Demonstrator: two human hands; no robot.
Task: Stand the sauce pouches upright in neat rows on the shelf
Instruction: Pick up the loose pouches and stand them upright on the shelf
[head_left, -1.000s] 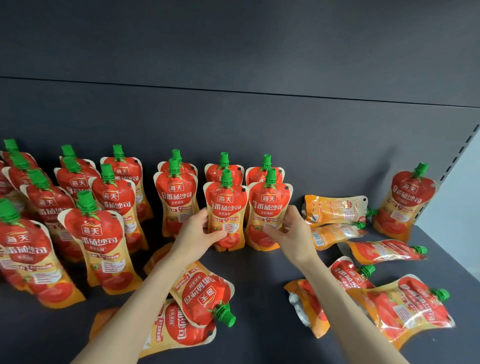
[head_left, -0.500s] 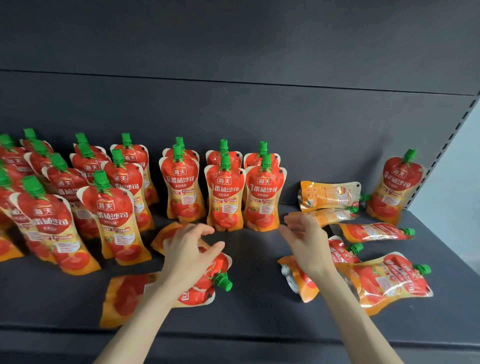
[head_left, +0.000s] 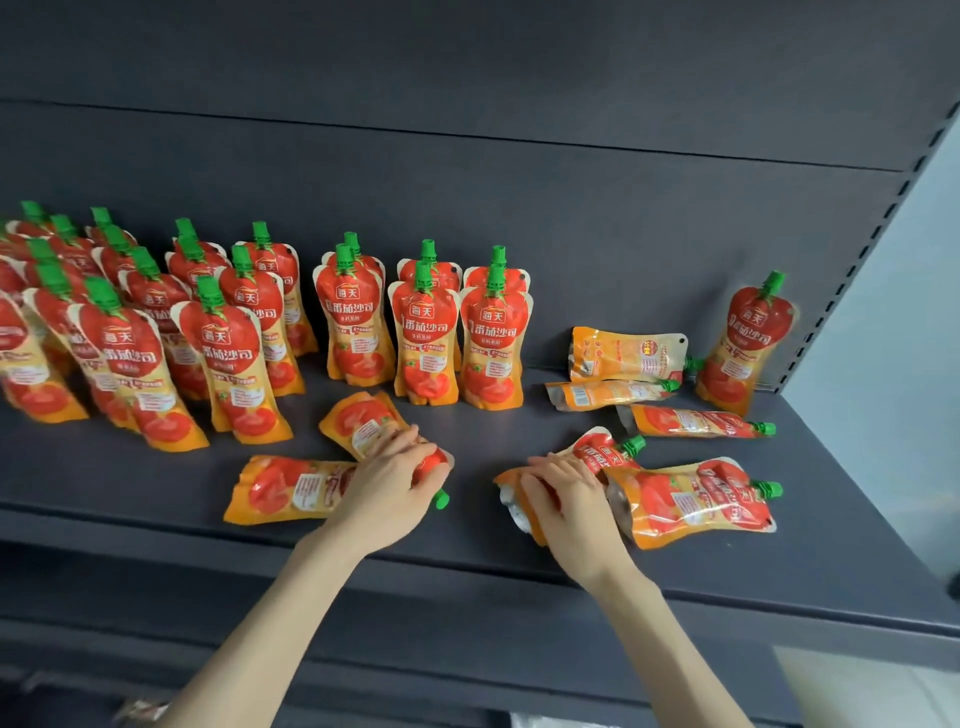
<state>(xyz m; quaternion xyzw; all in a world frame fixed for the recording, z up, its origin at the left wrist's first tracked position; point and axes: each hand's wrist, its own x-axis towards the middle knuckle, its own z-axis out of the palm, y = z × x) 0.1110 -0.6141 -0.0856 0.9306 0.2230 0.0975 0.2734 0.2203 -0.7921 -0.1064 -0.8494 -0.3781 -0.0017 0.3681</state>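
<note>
Several red and orange sauce pouches with green caps stand upright in rows (head_left: 426, 338) on the left and middle of the dark shelf (head_left: 467, 540). Two pouches lie flat at front centre. My left hand (head_left: 387, 486) grips the upper one (head_left: 363, 421) near its cap; the other flat pouch (head_left: 280, 488) lies partly under that hand. My right hand (head_left: 563, 501) curls round a flat pouch (head_left: 605, 454) at front right, beside another lying pouch (head_left: 691, 501).
Three more pouches (head_left: 626, 356) lie on their sides at the back right, and one pouch (head_left: 748, 343) stands alone against the slotted upright (head_left: 852, 270). The shelf's front edge runs just under my wrists. A dark back panel rises behind the rows.
Both hands have left the upright middle pouches and dropped toward the front of the shelf. Each now closes on a pouch lying flat.
</note>
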